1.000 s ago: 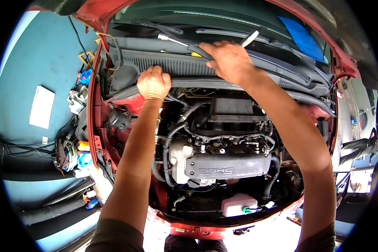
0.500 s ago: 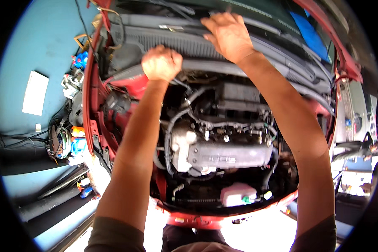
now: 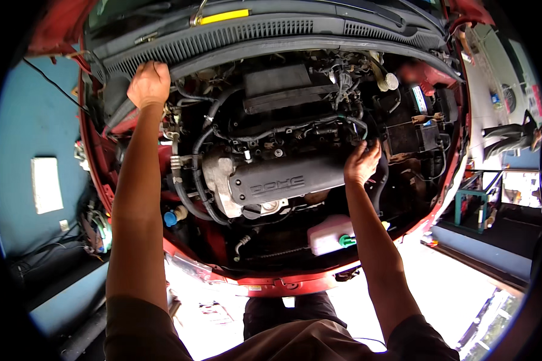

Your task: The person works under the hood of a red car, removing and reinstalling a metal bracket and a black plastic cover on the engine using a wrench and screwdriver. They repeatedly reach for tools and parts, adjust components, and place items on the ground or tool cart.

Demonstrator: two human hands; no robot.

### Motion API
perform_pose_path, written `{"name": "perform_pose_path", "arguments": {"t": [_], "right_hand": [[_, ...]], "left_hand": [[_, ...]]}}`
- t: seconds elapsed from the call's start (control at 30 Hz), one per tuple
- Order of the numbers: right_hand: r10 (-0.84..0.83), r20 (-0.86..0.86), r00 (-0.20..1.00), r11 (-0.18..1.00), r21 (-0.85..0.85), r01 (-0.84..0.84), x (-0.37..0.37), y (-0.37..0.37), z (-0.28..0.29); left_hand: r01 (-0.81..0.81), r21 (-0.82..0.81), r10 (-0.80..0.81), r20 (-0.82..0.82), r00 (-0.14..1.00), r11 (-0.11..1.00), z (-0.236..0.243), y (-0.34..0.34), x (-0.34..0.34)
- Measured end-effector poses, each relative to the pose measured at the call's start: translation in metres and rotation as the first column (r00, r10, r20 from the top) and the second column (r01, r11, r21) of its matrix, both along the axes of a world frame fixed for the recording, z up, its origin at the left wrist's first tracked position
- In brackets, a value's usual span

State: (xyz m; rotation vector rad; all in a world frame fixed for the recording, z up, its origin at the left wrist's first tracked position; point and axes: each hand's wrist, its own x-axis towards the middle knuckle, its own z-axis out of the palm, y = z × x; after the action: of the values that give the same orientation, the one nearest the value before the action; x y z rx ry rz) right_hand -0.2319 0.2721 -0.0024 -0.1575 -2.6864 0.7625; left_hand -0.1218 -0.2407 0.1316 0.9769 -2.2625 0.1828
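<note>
At the left end of the black cowl cover (image 3: pixel 247 33), my left hand (image 3: pixel 149 84) is closed, fingers curled over the rubber seal (image 3: pixel 247 54) along its front edge. The seal disappears under the hand. My right hand (image 3: pixel 362 163) is lower, at the right end of the dark engine valve cover (image 3: pixel 289 180). Its fingers are a little apart and point away from me, with nothing seen between them. Behind the valve cover are a wiring harness (image 3: pixel 271 135) and a black box-shaped engine part (image 3: pixel 280 87).
A battery (image 3: pixel 424 129) sits at the right of the bay, and a pale pink reservoir with a green cap (image 3: pixel 328 234) at the front. The red front edge (image 3: pixel 277 284) of the car is before me. A yellow-handled tool (image 3: pixel 223 16) lies by the windscreen.
My right hand has come down from above the cowl to the right end of the valve cover. My left hand has shifted left along the seal, still closed. The view has moved too.
</note>
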Motion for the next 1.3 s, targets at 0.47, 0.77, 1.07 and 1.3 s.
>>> {"name": "perform_pose_path", "arguments": {"t": [0.47,0.77,1.07,1.3], "right_hand": [[-0.16,0.137,0.978,0.973,0.191,0.133,0.007,-0.039,0.009],[-0.184,0.134,0.974,0.967,0.202,0.155,0.008,-0.032,0.002],[-0.193,0.147,0.97,0.964,0.212,0.16,0.007,-0.037,0.006],[-0.185,0.183,0.966,0.971,0.186,0.151,0.007,-0.036,0.001]], "left_hand": [[-0.461,0.712,-0.244,0.649,0.721,0.53,0.106,-0.035,-0.024],[0.039,0.632,-0.294,0.304,0.906,0.774,0.078,-0.026,0.011],[0.374,-0.027,-0.363,0.189,0.913,0.927,0.112,-0.08,-0.002],[0.269,-0.057,-0.27,-0.012,0.963,0.961,0.069,-0.085,0.001]]}}
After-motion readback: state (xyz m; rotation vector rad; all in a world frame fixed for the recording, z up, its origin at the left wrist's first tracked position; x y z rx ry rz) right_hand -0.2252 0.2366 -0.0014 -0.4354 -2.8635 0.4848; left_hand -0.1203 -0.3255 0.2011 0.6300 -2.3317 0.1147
